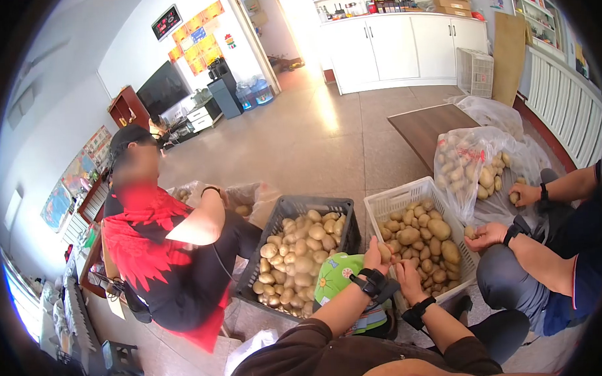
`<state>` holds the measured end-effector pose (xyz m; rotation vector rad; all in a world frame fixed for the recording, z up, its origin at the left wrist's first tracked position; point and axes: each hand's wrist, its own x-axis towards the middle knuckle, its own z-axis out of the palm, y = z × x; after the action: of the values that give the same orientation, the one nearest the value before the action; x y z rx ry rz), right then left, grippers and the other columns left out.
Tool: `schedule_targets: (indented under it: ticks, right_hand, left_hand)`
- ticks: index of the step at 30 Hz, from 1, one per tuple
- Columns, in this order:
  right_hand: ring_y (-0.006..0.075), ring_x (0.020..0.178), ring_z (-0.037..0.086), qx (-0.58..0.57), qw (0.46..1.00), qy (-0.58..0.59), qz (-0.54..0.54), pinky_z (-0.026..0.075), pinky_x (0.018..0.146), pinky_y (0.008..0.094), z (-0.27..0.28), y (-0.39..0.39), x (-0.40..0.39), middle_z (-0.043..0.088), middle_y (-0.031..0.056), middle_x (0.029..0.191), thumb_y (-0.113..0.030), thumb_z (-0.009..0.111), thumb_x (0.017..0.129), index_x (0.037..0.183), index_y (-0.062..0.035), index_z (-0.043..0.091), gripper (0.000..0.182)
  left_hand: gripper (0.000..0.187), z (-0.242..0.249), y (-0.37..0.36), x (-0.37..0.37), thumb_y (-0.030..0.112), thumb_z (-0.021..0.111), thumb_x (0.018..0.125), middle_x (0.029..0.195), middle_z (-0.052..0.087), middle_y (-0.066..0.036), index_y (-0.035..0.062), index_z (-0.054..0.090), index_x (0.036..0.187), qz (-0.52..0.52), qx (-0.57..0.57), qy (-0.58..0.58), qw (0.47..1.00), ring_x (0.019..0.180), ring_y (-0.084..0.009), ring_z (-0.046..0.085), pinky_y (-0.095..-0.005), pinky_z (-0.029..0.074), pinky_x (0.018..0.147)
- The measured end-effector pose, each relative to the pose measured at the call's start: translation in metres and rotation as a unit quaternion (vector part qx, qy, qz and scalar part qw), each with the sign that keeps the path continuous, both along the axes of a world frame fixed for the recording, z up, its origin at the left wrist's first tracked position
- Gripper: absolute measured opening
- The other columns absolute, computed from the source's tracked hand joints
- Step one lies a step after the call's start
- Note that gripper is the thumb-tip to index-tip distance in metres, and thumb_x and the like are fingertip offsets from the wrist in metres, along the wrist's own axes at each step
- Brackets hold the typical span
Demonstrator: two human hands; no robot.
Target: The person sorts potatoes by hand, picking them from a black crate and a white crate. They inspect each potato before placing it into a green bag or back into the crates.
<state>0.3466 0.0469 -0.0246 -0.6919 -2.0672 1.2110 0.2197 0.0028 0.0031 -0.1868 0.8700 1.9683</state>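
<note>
My left hand (pixel 375 257) is closed around a potato (pixel 384 253) over the near left rim of a white plastic crate (pixel 376 205). Beside it, my right hand (pixel 410 281) has its fingers curled at the edge of the potatoes (pixel 425 240) in that crate; whether something is inside them is hidden. Both wrists wear black straps. To the left stands a black crate (pixel 285 205) full of potatoes (pixel 300 254). A green patterned cloth item (pixel 337 276) sits below my left forearm.
A person in red and black (pixel 163 239) sits at the left beside plastic bags. At the right, a co-worker's hands (pixel 488 236) hold potatoes near a clear bag of potatoes (pixel 466 165). A brown board (pixel 431 132) lies behind the white crate.
</note>
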Motion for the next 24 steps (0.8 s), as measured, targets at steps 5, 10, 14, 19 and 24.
schedule_targets:
  ticks: [5,10,14,19,24]
  right_hand:
    - [0.0405,0.079,0.055,0.061,0.982,-0.172,0.054,0.043,0.067,0.0443,-0.028,-0.002,0.011,0.057,0.0238,0.082,-0.027,0.048,0.084,0.089,0.0008,0.048,0.028]
    - [0.0442,0.084,0.053,0.016,0.967,-0.237,0.095,0.043,0.072,0.0469,-0.05,-0.007,0.02,0.056,0.0288,0.085,-0.035,0.047,0.083,0.092,0.0055,0.045,0.041]
    - [0.045,0.086,0.053,-0.006,0.957,-0.272,0.101,0.042,0.074,0.0471,-0.052,-0.007,0.02,0.055,0.0318,0.087,-0.037,0.045,0.084,0.094,0.0078,0.045,0.045]
    - [0.0452,0.084,0.053,0.012,0.957,-0.267,0.111,0.043,0.073,0.0478,-0.06,-0.001,0.016,0.056,0.0312,0.084,-0.037,0.042,0.085,0.087,0.0079,0.049,0.045]
    - [0.0432,0.085,0.053,-0.003,0.963,-0.226,0.149,0.041,0.075,0.0454,-0.06,0.027,0.005,0.057,0.0278,0.085,-0.035,0.035,0.087,0.086,0.0076,0.055,0.047]
  left_hand:
    - [0.021,0.028,-0.016,-0.038,0.023,0.056,0.084,0.078,0.053,-0.01,0.0047,0.048,0.086,0.077,0.131,-0.116,0.982,0.072,-0.0208,0.052,-0.0314,0.046,0.062]
    - [0.02,0.03,-0.079,-0.111,0.017,0.058,0.081,0.081,0.054,-0.01,0.0021,0.05,0.092,0.185,0.174,-0.136,0.958,0.074,-0.0214,0.054,-0.0328,0.048,0.065]
    - [0.019,0.004,-0.137,-0.158,0.014,0.052,0.082,0.085,0.056,-0.011,-0.0004,0.052,0.095,0.347,0.158,-0.228,0.896,0.082,-0.0244,0.053,-0.0341,0.05,0.072]
    - [0.028,-0.045,-0.169,-0.184,0.021,0.046,0.086,0.089,0.058,-0.011,-0.0029,0.05,0.101,0.362,0.123,-0.093,0.919,0.09,-0.0235,0.053,-0.0339,0.049,0.075]
    - [0.025,-0.009,-0.124,-0.172,0.02,0.049,0.081,0.084,0.059,-0.013,-0.0026,0.054,0.088,0.218,0.159,-0.159,0.95,0.079,-0.0241,0.057,-0.035,0.047,0.072]
